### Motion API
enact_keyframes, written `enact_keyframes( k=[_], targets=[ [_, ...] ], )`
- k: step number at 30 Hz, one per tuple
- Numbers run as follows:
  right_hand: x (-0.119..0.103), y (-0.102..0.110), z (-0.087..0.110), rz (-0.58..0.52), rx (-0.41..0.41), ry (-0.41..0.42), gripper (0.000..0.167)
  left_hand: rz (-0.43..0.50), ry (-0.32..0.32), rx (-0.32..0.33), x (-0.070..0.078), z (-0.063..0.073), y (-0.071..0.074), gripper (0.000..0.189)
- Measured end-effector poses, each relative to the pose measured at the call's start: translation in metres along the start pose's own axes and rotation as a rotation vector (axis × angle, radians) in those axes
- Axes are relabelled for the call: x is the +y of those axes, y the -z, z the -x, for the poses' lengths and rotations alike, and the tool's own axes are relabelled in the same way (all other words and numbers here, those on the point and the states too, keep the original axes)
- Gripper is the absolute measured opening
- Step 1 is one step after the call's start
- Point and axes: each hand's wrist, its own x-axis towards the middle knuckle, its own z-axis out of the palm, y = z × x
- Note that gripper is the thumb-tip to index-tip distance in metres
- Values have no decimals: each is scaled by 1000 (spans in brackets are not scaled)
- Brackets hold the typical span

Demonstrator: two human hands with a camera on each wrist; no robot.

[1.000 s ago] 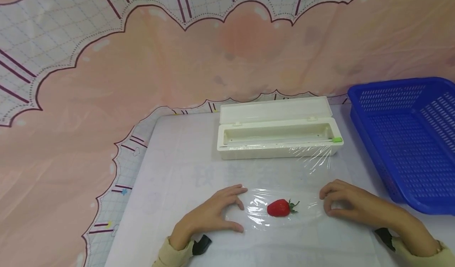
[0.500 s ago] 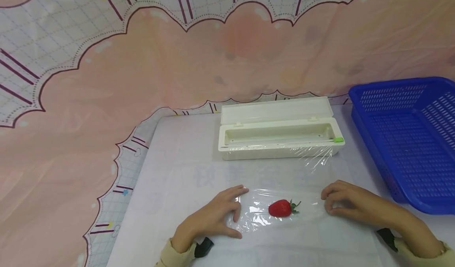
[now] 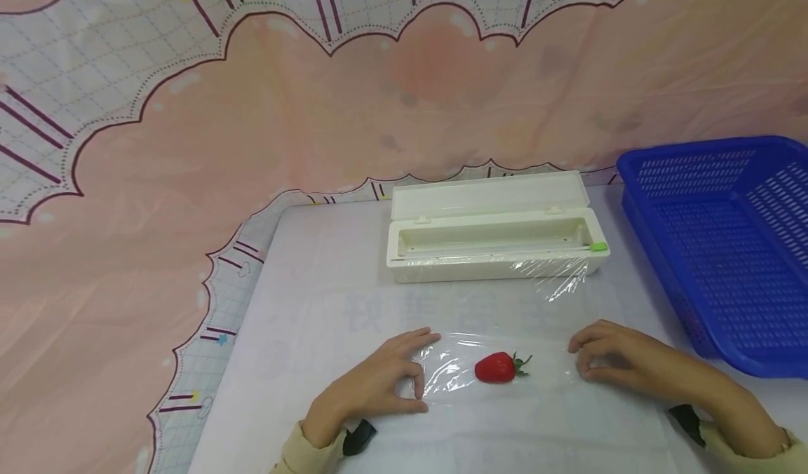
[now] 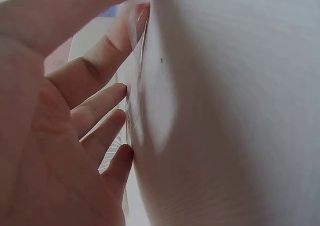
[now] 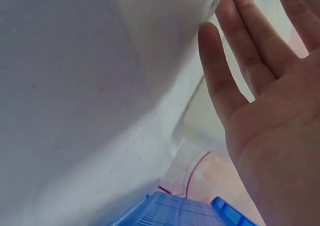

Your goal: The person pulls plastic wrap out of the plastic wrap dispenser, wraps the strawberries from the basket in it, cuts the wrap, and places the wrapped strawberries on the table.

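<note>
A red strawberry (image 3: 495,367) with a green leafy top lies on its side on clear plastic wrap (image 3: 451,369), spread over the white table. At the wrap's left edge, my left hand (image 3: 385,378) brings thumb and index finger together on the film, its other fingers spread; in the left wrist view film covers the index fingertip (image 4: 141,20). On the opposite side my right hand (image 3: 625,362) pinches the wrap's edge between thumb and fingers. The right thumb tip is outside the right wrist view, where the other fingers (image 5: 217,70) reach to the film.
Behind the strawberry stands a white plastic wrap dispenser (image 3: 492,271), lid raised, with a green slider (image 3: 597,247) and film hanging over its front. A blue perforated basket (image 3: 675,306) sits at the right. A patterned curtain (image 3: 315,123) backs the table (image 3: 303,271).
My left index finger and thumb have drawn together at the film's left edge, which has shifted slightly. The right hand, strawberry and dispenser are practically where they were.
</note>
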Motion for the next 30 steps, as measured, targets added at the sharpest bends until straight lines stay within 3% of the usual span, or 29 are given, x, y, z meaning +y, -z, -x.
enact_keyframes(
  k=[10, 20, 30],
  targets=[
    [-5, 5, 3, 13, -54, -65, 28, -37, -21, 62, 4, 1, 8, 18],
    [-7, 9, 5, 28, -109, -109, 26, 63, -26, 47, 4, 3, 8, 23],
    [-11, 11, 5, 71, -127, -122, 26, 26, -50, 63, 5, 6, 8, 24]
  ],
)
